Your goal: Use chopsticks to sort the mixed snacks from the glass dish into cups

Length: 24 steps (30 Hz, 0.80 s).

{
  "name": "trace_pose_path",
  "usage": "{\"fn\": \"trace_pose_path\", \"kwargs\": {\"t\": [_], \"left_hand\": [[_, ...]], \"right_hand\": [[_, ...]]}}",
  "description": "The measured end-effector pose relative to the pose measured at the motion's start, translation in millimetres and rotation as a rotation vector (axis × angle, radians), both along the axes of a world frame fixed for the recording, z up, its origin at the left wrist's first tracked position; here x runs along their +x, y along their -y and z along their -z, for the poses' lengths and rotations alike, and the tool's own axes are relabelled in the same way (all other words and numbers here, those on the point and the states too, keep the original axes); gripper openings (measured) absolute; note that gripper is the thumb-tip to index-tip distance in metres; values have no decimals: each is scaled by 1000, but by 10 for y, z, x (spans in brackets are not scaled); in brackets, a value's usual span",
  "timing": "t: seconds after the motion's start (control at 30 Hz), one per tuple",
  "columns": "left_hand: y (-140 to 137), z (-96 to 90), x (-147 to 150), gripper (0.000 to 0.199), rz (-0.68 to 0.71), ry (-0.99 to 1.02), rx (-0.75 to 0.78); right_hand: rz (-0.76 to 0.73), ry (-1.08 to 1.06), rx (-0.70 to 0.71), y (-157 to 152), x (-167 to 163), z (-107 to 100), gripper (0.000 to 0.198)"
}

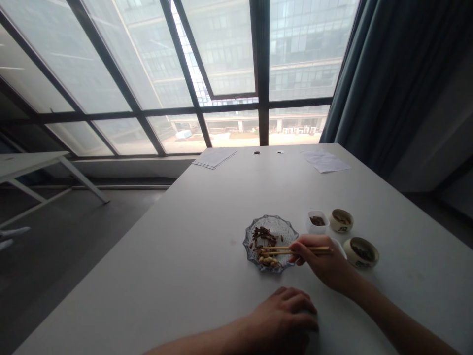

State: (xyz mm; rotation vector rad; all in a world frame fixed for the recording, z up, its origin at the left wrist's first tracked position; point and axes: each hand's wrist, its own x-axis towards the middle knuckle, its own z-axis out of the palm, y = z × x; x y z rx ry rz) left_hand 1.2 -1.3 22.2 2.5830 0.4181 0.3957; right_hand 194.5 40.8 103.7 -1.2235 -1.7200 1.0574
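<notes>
My right hand [314, 259] grips a pair of wooden chopsticks [320, 249] above a scalloped clear glass plate [247, 242]. The chopstick tips reach in among the food, but I cannot tell whether a piece is between them. Dark brown, elongated pieces [264, 235] are spread over the plate's far left part. Closer to me on the plate is a small heap of tan pieces that look like peanuts [269, 260]. My left hand [286, 315] rests palm down on the table in front of the plate, fingers loosely bent, holding nothing visible.
Right of the plate stand a white plastic tub [317, 228] with dark pieces, two beige bowls [342, 228] with dark contents, and another white container [340, 248] mostly hidden by my right hand. Papers [214, 159] lie at the white table's [192, 236] far end, before windows.
</notes>
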Motion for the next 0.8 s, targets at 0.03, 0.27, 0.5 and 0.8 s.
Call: {"fn": "trace_pose_path", "kwargs": {"t": [0.03,0.27,0.5,0.8], "left_hand": [[-1,5,0,22,-1,2,3],[-6,15,5,22,-2,-12,8],[-5,10,7,22,1,-9,14],[0,36,1,22,-4,15,36]], "right_hand": [[2,7,-1,4,-3,-5,43],[-1,-3,-22,12,3,2,42],[67,-167,-102,-6,-21,134,44],[171,-174,-57,-38,104,-6,45]]}}
